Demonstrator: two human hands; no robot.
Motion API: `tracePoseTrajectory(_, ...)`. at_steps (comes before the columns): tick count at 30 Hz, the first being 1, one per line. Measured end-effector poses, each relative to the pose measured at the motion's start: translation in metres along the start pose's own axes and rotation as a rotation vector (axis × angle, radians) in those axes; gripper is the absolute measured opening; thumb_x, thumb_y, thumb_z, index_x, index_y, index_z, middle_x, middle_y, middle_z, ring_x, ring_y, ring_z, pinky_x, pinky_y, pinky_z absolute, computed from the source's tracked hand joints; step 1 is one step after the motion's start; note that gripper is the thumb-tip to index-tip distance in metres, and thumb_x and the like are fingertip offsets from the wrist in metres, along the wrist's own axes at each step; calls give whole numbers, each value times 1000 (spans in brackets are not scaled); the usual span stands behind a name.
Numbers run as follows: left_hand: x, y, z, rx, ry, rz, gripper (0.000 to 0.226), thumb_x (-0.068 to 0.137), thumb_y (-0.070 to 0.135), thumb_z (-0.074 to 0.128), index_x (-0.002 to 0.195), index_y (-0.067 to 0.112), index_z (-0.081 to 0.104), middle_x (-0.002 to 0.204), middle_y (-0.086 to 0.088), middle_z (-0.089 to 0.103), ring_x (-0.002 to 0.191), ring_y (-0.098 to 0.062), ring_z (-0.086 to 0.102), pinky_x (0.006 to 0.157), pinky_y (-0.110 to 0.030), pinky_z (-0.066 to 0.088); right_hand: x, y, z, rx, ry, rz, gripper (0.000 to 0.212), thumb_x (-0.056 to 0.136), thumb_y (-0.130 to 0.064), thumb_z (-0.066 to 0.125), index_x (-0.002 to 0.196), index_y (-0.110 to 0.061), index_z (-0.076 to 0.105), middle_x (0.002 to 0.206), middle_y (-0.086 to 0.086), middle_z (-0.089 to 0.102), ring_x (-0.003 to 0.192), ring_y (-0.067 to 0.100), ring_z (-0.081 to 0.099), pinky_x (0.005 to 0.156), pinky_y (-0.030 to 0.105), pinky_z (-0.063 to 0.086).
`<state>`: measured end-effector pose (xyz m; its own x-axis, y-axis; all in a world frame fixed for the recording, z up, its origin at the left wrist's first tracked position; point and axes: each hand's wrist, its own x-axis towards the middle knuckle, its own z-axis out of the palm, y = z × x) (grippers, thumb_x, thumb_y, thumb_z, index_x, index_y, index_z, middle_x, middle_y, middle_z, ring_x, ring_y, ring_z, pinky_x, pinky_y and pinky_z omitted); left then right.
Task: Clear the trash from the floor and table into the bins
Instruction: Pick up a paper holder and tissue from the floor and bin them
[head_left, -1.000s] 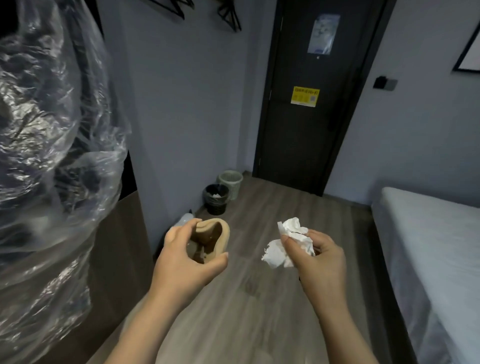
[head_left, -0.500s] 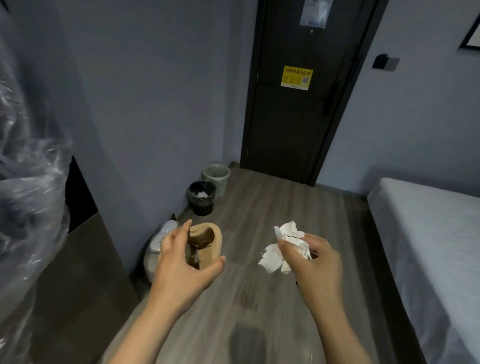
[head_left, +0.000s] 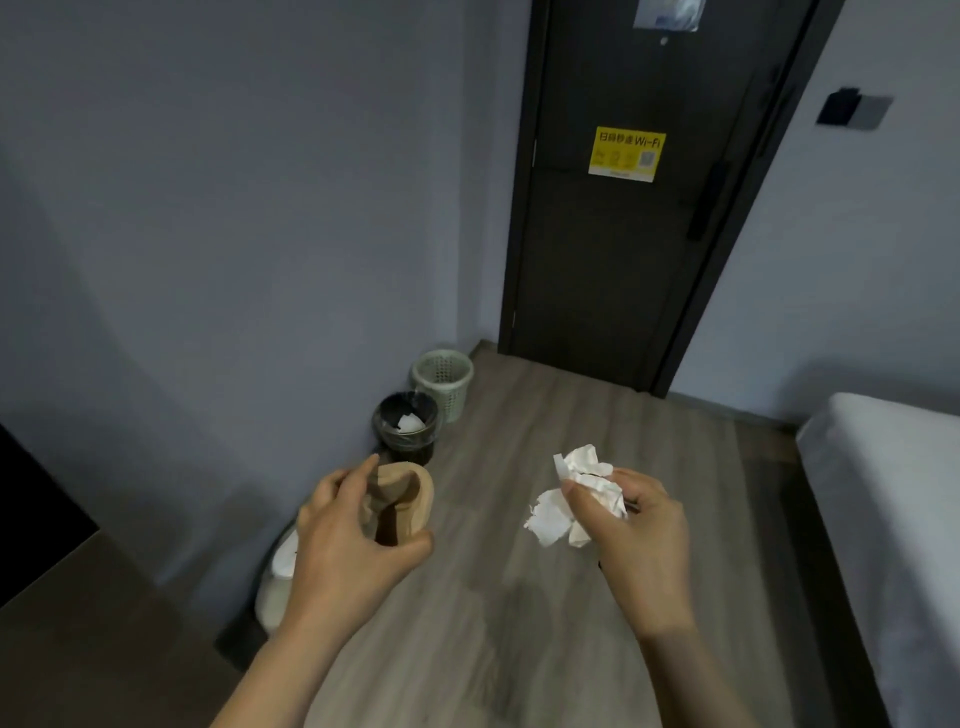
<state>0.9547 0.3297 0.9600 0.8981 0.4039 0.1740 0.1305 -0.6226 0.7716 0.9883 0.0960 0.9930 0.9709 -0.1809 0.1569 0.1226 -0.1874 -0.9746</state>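
My left hand (head_left: 343, 540) grips a crushed brown paper cup (head_left: 402, 499), thumb and fingers curled round its squashed rim. My right hand (head_left: 631, 525) pinches a wad of crumpled white tissue (head_left: 569, 499) at chest height. Ahead by the left wall stand two bins on the wooden floor: a black bin (head_left: 406, 434) lined with a dark bag and holding a white scrap, and behind it a pale green mesh bin (head_left: 443, 382). Both hands are short of the bins, above the floor.
A dark door (head_left: 644, 208) with a yellow Wi-Fi sign closes the far end. A bed with a white sheet (head_left: 893, 519) runs along the right. A white object (head_left: 283, 577) sits on the floor under my left hand, beside a brown cabinet (head_left: 78, 649).
I have moved forward: the bins are nearer and the clear plastic sheeting on the left has dropped out of view. Both hands keep their hold on the cup and tissue.
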Motion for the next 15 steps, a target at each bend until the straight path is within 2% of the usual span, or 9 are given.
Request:
tracePoseTrajectory(2, 28, -1, 13, -14, 17, -16, 86, 59, 36, 80, 137, 30, 45, 119, 16, 37, 122, -17, 37, 94, -26, 32, 33, 9, 9, -41, -10, -2, 16, 66, -41, 71, 63, -26, 74, 89, 4, 69, 78, 9, 65, 64, 18, 44)
tracePoseTrajectory(4, 60, -3, 28, -23, 16, -34, 87, 53, 45, 75, 134, 31, 48, 116, 15, 39, 119, -16, 40, 93, -27, 34, 67, 19, 21, -73, -5, 19, 23, 64, -46, 68, 61, -24, 73, 87, 6, 69, 76, 12, 66, 63, 18, 42)
tracePoseTrajectory(9, 153, -21, 61, -54, 41, -74, 86, 40, 58, 60, 123, 35, 57, 108, 10, 48, 108, -17, 49, 93, -34, 44, 152, 38, 63, -110, -30, 4, 19, 73, -32, 75, 57, -23, 71, 88, 9, 68, 82, 17, 66, 66, 23, 44)
tracePoseTrajectory(11, 192, -29, 71, -70, 49, -86, 77, 40, 57, 61, 115, 40, 60, 103, 10, 51, 101, -17, 53, 88, -36, 47, 186, 41, 83, -127, -48, 0, 18, 78, -24, 77, 60, -25, 72, 88, 4, 69, 82, 17, 66, 65, 25, 43)
tracePoseTrajectory(13, 233, -34, 78, -80, 39, -100, 69, 40, 56, 60, 108, 42, 61, 97, 11, 52, 96, -16, 53, 83, -32, 45, 219, 38, 103, -170, -86, -7, 19, 80, -27, 75, 61, -28, 74, 81, -6, 69, 78, 13, 65, 61, 24, 42)
tracePoseTrajectory(15, 273, -36, 81, -59, 18, -119, 77, 39, 58, 58, 113, 35, 63, 100, 7, 54, 97, -15, 53, 82, -28, 42, 252, 35, 122, -177, -105, -21, 20, 81, -24, 74, 63, -31, 74, 77, -11, 68, 74, 10, 64, 58, 23, 43)
